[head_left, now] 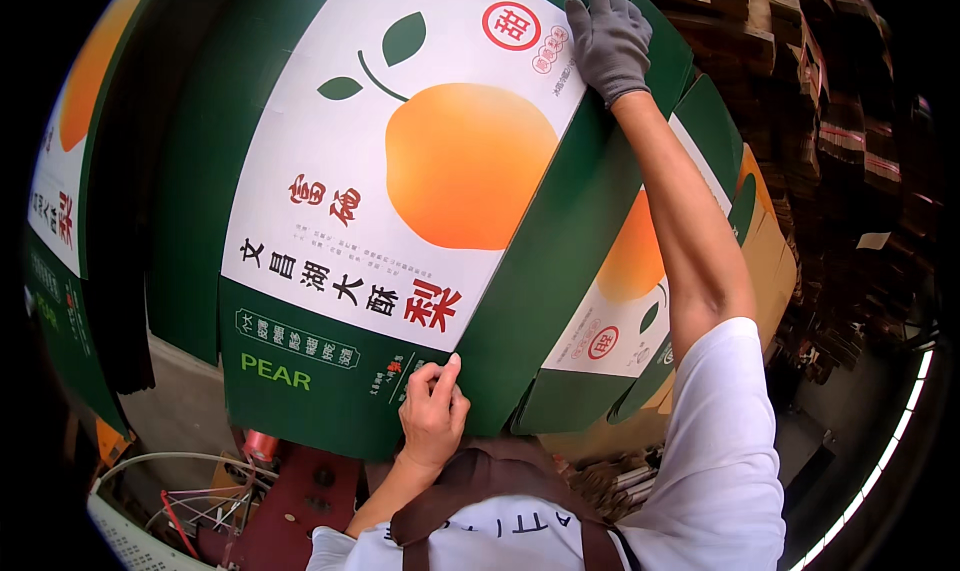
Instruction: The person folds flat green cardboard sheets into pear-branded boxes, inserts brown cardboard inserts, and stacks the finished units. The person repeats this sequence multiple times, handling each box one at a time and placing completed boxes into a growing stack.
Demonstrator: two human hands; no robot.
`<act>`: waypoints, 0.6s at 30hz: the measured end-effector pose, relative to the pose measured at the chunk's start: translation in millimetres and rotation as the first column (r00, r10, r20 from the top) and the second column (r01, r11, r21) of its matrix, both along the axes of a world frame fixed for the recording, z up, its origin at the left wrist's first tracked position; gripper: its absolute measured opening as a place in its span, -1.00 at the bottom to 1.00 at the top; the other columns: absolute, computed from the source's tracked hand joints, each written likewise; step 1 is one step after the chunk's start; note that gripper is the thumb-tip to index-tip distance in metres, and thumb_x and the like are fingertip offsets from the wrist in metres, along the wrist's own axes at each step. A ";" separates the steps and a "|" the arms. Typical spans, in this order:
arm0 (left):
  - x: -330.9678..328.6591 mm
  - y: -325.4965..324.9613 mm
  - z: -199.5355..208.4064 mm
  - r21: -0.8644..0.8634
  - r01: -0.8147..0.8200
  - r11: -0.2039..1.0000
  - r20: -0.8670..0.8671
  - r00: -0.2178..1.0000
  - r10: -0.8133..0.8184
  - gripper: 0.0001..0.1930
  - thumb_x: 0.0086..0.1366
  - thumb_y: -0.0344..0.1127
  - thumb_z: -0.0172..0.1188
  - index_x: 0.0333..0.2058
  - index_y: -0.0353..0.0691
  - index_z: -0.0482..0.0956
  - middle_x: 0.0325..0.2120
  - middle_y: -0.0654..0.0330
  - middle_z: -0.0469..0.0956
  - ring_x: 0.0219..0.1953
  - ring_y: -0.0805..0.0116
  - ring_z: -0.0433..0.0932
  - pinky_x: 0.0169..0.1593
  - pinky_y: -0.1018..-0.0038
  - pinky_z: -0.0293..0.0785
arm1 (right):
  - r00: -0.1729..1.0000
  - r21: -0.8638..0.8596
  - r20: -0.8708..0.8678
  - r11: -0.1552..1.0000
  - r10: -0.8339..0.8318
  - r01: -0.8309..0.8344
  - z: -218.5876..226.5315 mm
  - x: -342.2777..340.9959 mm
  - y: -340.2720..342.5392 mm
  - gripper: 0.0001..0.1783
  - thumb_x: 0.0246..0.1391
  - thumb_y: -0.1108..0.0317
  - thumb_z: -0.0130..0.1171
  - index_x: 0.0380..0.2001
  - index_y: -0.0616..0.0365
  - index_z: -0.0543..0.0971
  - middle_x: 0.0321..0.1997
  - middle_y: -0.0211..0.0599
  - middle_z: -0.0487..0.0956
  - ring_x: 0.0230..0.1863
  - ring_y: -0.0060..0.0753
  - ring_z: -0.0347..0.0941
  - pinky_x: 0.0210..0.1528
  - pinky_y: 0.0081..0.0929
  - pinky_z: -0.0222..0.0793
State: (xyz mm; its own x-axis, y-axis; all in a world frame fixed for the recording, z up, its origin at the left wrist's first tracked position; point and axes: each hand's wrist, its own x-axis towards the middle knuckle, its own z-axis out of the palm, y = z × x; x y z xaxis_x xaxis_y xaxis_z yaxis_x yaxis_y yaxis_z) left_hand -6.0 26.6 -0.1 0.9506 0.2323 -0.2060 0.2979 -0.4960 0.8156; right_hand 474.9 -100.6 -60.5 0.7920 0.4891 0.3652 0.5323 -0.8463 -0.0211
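A large flat printed cardboard carton sheet (330, 171), green and white with an orange-yellow pear picture, spreads out before me. My right hand (610, 43), in a grey glove, reaches to its far right part. The gloved palm lies down on the board with fingers stretched out. My left hand (433, 411) is bare and rests on the green near part of the sheet, close to a crease. Its fingers are curled and pressed together, and whatever they hold, if anything, is hidden.
More printed carton sheets (50, 191) stand at the left. Bundled cardboard stacks (850, 121) rise at the far right. Near me, lower left, are a dark red surface (290, 501), a red spool (260, 445) and a pale perforated rim (140, 541).
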 end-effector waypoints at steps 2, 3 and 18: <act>-0.8 0.8 -1.0 -0.035 0.005 0.999 0.012 1.000 -0.005 -0.49 0.03 -0.61 0.22 0.04 -0.25 0.55 -0.23 0.10 0.42 -0.40 0.25 0.50 -0.38 0.38 0.48 | 0.997 0.001 0.053 0.999 0.051 -0.051 -3.3 -16.7 -1.5 -0.46 0.28 -0.07 -0.08 0.22 -0.08 0.40 0.17 -0.17 0.48 0.21 -0.03 0.33 0.29 -0.10 0.02; 0.0 0.9 -2.8 -0.020 0.005 1.000 0.022 1.000 -0.004 -0.49 0.04 -0.60 0.22 0.05 -0.24 0.54 -0.23 0.10 0.42 -0.39 0.24 0.50 -0.38 0.38 0.49 | 1.000 0.035 -0.002 0.999 0.017 -0.017 -1.8 -33.5 8.3 -0.41 0.24 -0.11 -0.04 0.23 -0.08 0.38 0.24 -0.19 0.41 0.29 -0.05 0.24 0.32 0.13 -0.08; -1.5 0.0 -2.6 0.014 -0.049 0.999 0.172 0.984 0.046 -0.52 0.08 -0.50 0.20 0.04 -0.21 0.46 -0.17 0.07 0.45 -0.22 0.12 0.54 -0.15 0.29 0.51 | 0.912 -0.007 -0.355 0.975 0.204 -0.221 41.4 -300.9 71.7 -0.28 0.20 -0.21 -0.06 0.32 -0.09 0.28 0.40 -0.21 0.24 0.46 -0.14 0.04 0.41 0.26 -0.39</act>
State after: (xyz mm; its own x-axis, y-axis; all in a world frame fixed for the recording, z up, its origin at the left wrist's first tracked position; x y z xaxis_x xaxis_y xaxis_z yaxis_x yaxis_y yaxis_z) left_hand -7.5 26.6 -2.7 0.9592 0.2806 -0.0360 0.1780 -0.4995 0.8478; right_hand 174.0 -28.9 -19.1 0.7403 0.6699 0.0564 0.6655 -0.7183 -0.2029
